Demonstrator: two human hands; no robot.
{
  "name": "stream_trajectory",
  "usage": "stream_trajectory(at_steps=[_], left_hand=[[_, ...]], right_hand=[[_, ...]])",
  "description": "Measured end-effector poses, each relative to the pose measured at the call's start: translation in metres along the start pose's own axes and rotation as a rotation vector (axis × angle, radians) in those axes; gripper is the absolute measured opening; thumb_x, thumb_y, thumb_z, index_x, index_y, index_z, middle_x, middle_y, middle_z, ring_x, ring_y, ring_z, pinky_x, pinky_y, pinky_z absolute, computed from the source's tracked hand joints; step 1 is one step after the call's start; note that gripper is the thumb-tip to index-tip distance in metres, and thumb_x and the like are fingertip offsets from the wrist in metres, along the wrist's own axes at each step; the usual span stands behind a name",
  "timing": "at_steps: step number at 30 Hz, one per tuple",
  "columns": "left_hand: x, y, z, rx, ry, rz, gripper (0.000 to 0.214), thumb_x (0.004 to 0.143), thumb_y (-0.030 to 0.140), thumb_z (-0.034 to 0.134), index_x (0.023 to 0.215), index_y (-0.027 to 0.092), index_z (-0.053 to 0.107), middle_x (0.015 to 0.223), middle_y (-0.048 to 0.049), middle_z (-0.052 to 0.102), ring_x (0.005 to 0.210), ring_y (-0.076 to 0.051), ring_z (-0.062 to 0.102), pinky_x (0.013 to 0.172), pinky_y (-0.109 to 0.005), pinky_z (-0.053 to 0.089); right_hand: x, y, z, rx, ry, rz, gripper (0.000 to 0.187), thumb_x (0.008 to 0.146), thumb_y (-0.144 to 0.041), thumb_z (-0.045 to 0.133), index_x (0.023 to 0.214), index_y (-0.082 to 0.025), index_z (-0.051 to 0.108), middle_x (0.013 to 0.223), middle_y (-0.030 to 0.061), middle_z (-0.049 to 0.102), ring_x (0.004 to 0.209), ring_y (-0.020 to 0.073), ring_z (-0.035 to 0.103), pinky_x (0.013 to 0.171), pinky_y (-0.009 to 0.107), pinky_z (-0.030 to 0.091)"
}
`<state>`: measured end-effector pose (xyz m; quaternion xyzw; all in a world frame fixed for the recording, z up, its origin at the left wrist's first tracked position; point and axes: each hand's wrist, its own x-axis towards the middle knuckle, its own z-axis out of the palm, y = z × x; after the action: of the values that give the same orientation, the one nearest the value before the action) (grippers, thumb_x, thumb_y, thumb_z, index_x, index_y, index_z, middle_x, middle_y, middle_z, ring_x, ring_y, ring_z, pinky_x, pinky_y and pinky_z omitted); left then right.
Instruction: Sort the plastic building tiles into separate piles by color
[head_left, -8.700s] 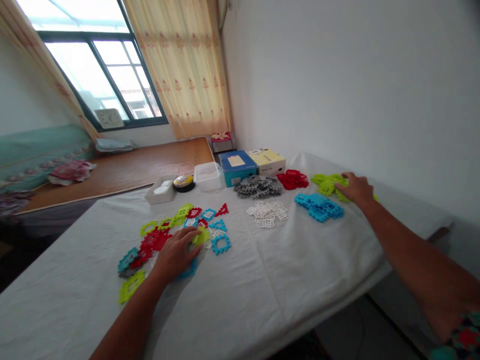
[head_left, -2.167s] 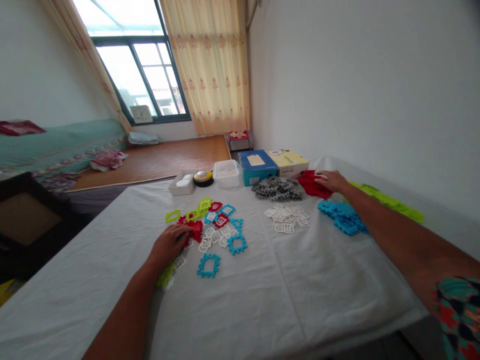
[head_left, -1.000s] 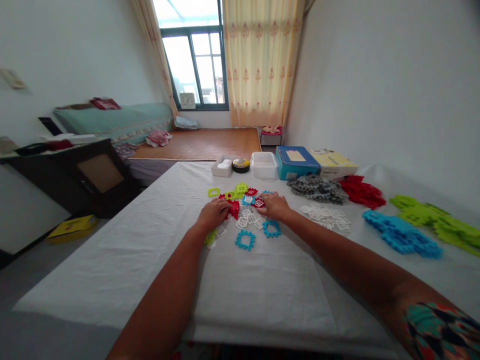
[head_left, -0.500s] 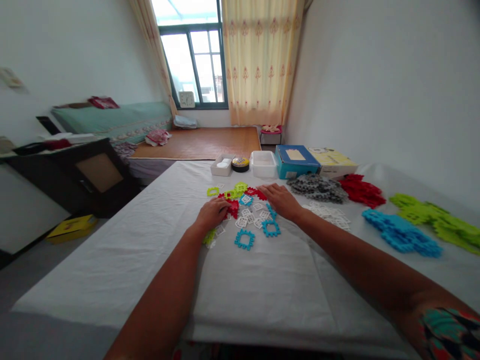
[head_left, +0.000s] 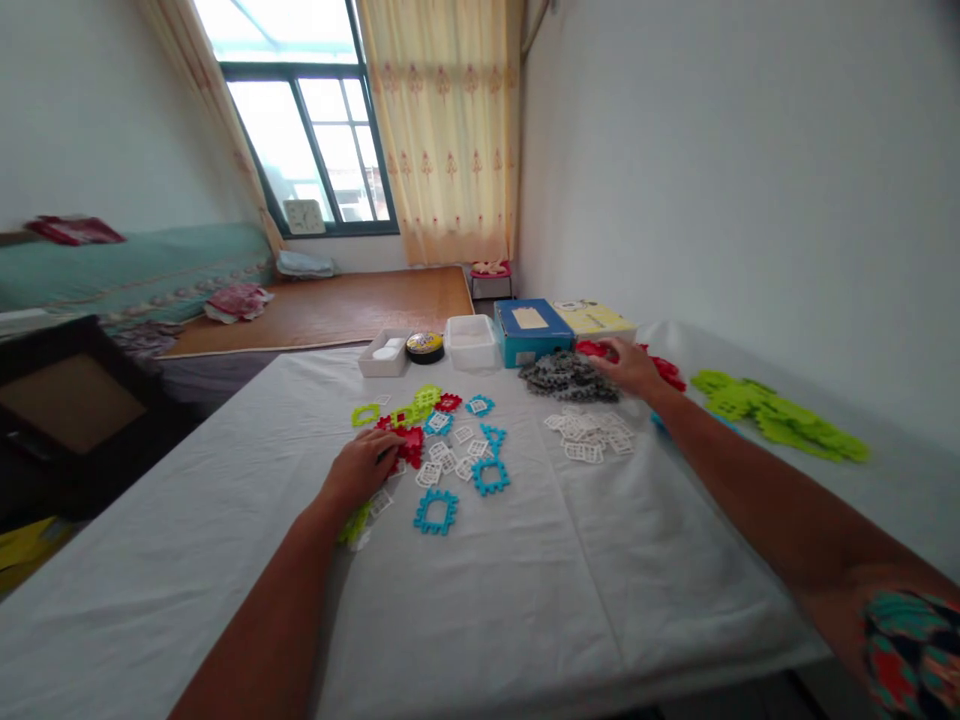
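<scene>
In the head view, my left hand point(head_left: 363, 465) is closed, its curled fingertips at the red interlocking plastic pieces point(head_left: 409, 446). My right hand point(head_left: 628, 366) is closed on a red interlocking plastic piece point(head_left: 595, 349), between the grey pile and the red pile point(head_left: 669, 374). Around my left hand lie blue toothed frames point(head_left: 436, 531), green pieces point(head_left: 427, 396) and loose white lattice squares point(head_left: 444, 458). A single red piece point(head_left: 448, 402) lies beside the green ones. My right forearm hides much of the blue pile point(head_left: 726, 424).
Grey pieces point(head_left: 562, 379) and white squares point(head_left: 589, 435) form piles, with a green pile point(head_left: 780, 415) at the right. Behind them stand a blue box point(head_left: 531, 330), a yellow box point(head_left: 594, 318), a clear tub point(head_left: 472, 343), a round tin point(head_left: 425, 347) and a white box point(head_left: 382, 365).
My right hand has gone from the middle pieces rightward to the red pile, with a red piece in it. My left hand stays at the red pieces. The view has turned right.
</scene>
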<state>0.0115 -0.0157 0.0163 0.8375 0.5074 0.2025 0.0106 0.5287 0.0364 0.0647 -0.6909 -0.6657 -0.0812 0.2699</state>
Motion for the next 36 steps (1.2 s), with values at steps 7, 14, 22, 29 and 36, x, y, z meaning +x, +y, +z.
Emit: stream_trajectory(at_steps=[7,14,22,29,36], left_hand=[[0.001,0.004,-0.004,-0.031,-0.004,-0.048,0.031,0.087,0.036,0.046,0.099,0.028,0.073,0.106,-0.0038,0.073,0.103,-0.023,0.063,0.095,-0.037,0.048],[0.000,-0.001,-0.002,-0.044,0.052,-0.081,0.035,0.089,0.038,0.044,0.104,0.025,0.073,0.111,-0.0045,0.072,0.107,-0.022,0.062,0.099,-0.037,0.046],[-0.005,-0.011,-0.003,0.027,0.123,-0.237,0.035,0.090,0.031,0.044,0.109,0.024,0.072,0.113,-0.0068,0.072,0.106,-0.023,0.062,0.097,-0.038,0.047],[-0.004,0.006,0.000,-0.185,0.074,-0.101,0.030,0.088,0.027,0.048,0.106,0.023,0.072,0.107,-0.0046,0.072,0.100,-0.019,0.064,0.094,-0.033,0.050],[-0.005,-0.002,-0.003,-0.159,0.156,-0.191,0.031,0.090,0.025,0.047,0.108,0.022,0.072,0.109,-0.0055,0.071,0.099,-0.019,0.065,0.094,-0.034,0.051]], right_hand=[[0.012,0.108,-0.008,-0.159,-0.050,0.491,0.062,0.084,-0.059,0.052,0.130,-0.018,0.058,0.119,0.0201,0.064,0.112,0.0362,0.056,0.088,0.050,0.046],[0.020,0.066,-0.006,-0.102,0.048,0.326,0.052,0.093,-0.052,0.040,0.126,-0.017,0.061,0.121,0.0183,0.063,0.114,0.0346,0.053,0.090,0.050,0.045],[-0.042,-0.110,0.040,0.241,-0.179,-0.465,0.036,0.092,-0.035,0.051,0.120,-0.018,0.064,0.121,0.0105,0.067,0.114,0.0266,0.056,0.100,0.042,0.042],[-0.085,-0.235,0.076,0.320,-0.388,-0.730,0.039,0.091,-0.032,0.058,0.127,-0.018,0.059,0.126,0.0092,0.064,0.118,0.0238,0.053,0.102,0.040,0.041],[-0.072,-0.282,0.097,0.170,-0.442,-0.719,0.048,0.091,-0.041,0.057,0.133,-0.017,0.056,0.127,0.0121,0.063,0.120,0.0281,0.051,0.099,0.041,0.041]])
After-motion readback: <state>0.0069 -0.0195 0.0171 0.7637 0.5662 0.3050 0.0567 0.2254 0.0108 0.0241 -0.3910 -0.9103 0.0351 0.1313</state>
